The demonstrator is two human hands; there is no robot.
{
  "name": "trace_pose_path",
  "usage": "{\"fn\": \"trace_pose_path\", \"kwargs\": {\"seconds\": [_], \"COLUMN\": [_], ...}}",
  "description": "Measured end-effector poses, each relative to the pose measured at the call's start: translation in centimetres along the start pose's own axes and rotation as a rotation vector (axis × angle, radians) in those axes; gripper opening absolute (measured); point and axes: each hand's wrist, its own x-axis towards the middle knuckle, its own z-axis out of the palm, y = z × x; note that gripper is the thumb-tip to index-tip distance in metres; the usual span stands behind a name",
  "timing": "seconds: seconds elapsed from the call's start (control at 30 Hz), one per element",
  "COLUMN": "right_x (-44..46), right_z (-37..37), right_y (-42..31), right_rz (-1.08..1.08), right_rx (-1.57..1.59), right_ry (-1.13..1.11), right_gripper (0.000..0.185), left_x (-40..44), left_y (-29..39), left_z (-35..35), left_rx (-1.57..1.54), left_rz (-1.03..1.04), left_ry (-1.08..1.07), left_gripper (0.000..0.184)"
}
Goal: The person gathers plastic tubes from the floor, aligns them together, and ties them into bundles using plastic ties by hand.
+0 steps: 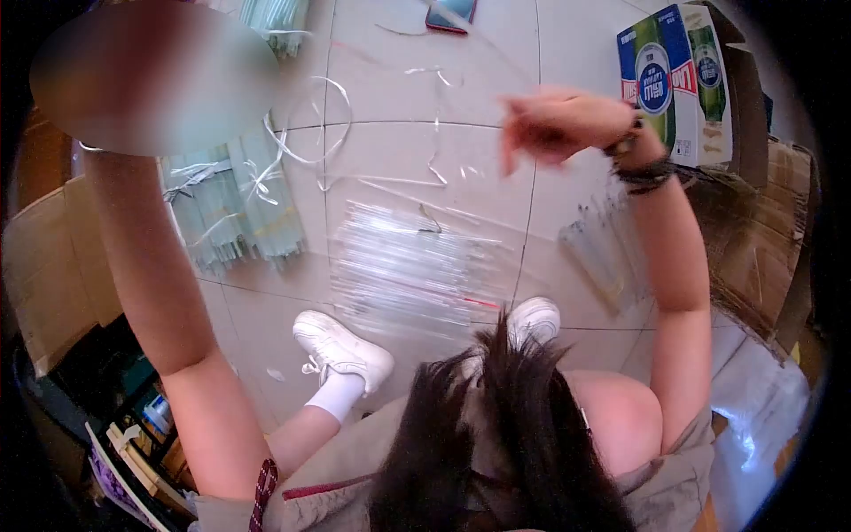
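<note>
My right hand point(567, 129) is raised over the floor at the upper right, its fingers bent and smeared by motion. A blurred pale strip point(496, 51) runs down towards it from the top; whether the fingers hold it, I cannot make out. My left forearm point(146, 257) reaches up on the left, and a blurred patch hides the hand. Near that arm lie tied bundles of pale tubes point(235, 199), bound with white ribbon. Between my feet is a loose pile of thin clear tubes point(408, 270). Loops of white ribbon point(306, 161) lie above the pile.
A beer carton point(656, 84) stands at the upper right, above a brown cardboard box point(753, 239). More thin clear tubes point(598, 253) lie near my right arm. A phone point(450, 15) rests at the top. Cardboard point(66, 257) and a shelf with items point(133, 443) are at left.
</note>
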Motion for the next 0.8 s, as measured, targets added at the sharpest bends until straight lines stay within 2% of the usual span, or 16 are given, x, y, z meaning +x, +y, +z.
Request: {"fn": "trace_pose_path", "kwargs": {"seconds": [0.1, 0.17, 0.2, 0.27, 0.3, 0.33, 0.37, 0.4, 0.43, 0.53, 0.57, 0.6, 0.63, 0.67, 0.7, 0.8], "right_x": [-5.3, -5.7, -5.0, -0.7, 1.3, 4.2, 7.5, 9.5, 10.0, 8.9, 7.7, 5.6, 3.5, 1.3, -0.6, -4.5], "right_z": [-4.2, -4.3, -4.0, -2.0, -1.8, -1.1, -0.2, 0.6, 1.7, 4.6, 3.0, 1.9, 0.8, -0.5, -1.9, -2.5], "right_y": [3.4, 3.3, 2.5, 2.7, 2.1, 2.1, 2.7, 3.3, 2.6, -0.4, -1.3, -0.7, -0.2, 1.2, 1.3, 2.5], "right_rz": [-0.096, -0.117, 0.000, -0.301, -0.389, -0.429, -0.590, -0.639, -0.638, -0.486, -0.488, -0.437, -0.385, -0.344, -0.168, -0.059], "right_rx": [-0.095, -0.157, -0.186, -0.292, -0.294, -0.229, -0.122, -0.178, -0.042, 0.268, 0.133, 0.233, 0.334, 0.301, 0.171, 0.079], "right_ry": [0.373, 0.579, 0.640, 0.741, 0.554, 0.544, 0.495, 0.470, 0.297, -0.072, -0.144, -0.156, -0.164, 0.118, 0.246, 0.551], "right_gripper": [0.060, 0.057, 0.054, 0.053, 0.055, 0.058, 0.055, 0.054, 0.054, 0.054, 0.059, 0.062, 0.064, 0.062, 0.057, 0.044], "left_x": [-3.0, -5.5, -6.7, -8.7, -8.5, -8.0, -7.6, -6.8, -6.3, -5.0, -5.2, -5.3, -6.5, -7.7, -8.6, -10.6], "left_y": [-4.0, -7.5, -9.3, -9.2, -8.4, -8.8, -9.0, -9.0, -8.8, -9.2, -9.2, -9.1, -9.3, -9.5, -9.6, -12.0], "left_z": [-7.4, -10.8, -12.5, -2.3, 2.8, 6.0, 8.6, 10.8, 11.9, 2.3, -0.7, -3.8, -6.1, -8.4, -9.4, -8.5], "left_rx": [-0.125, -0.261, -0.320, 0.233, 0.752, 0.413, 0.076, -0.020, -0.112, 1.012, 0.962, 0.913, 0.679, 0.436, 0.361, 0.422], "left_rz": [-0.148, -0.177, -0.201, -0.160, -0.126, -0.148, -0.169, -0.119, -0.069, 0.406, 0.426, 0.446, 0.324, 0.221, 0.103, -0.301], "left_ry": [0.198, -0.060, -0.187, -0.030, 0.017, -0.057, -0.124, -0.169, -0.211, -0.044, -0.032, -0.020, 0.006, 0.054, 0.092, 0.110], "left_gripper": [0.026, 0.041, 0.050, 0.042, 0.040, 0.038, 0.038, 0.040, 0.042, 0.042, 0.043, 0.044, 0.046, 0.047, 0.043, 0.031]}}
